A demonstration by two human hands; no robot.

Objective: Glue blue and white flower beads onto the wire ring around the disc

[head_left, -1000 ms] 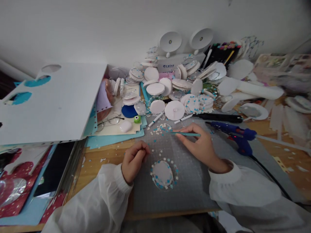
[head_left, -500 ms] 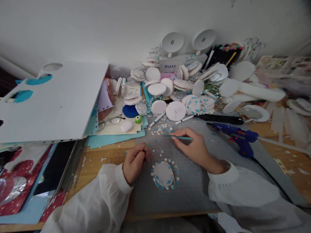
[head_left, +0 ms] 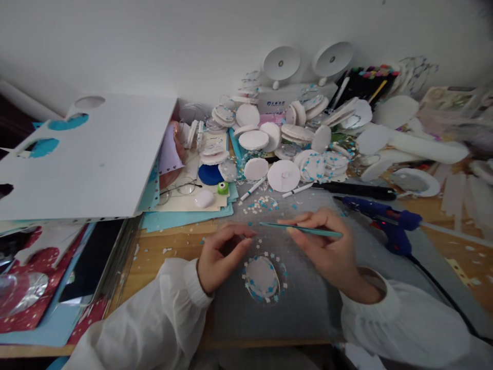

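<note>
Your right hand point(head_left: 327, 246) is pinching the tweezers point(head_left: 300, 229); your left hand point(head_left: 223, 257) is curving half open, holding nothing visible; the decorated disc point(head_left: 262, 276) is lying on the mat point(head_left: 308, 308), between and below both hands.

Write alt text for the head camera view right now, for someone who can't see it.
A right hand holds teal tweezers over a gray mat, the left hand opposite. Between them lies a pale disc ringed with tiny blue and white flowers. A blue glue gun sits to the right; stacked white rounds crowd behind.
</note>
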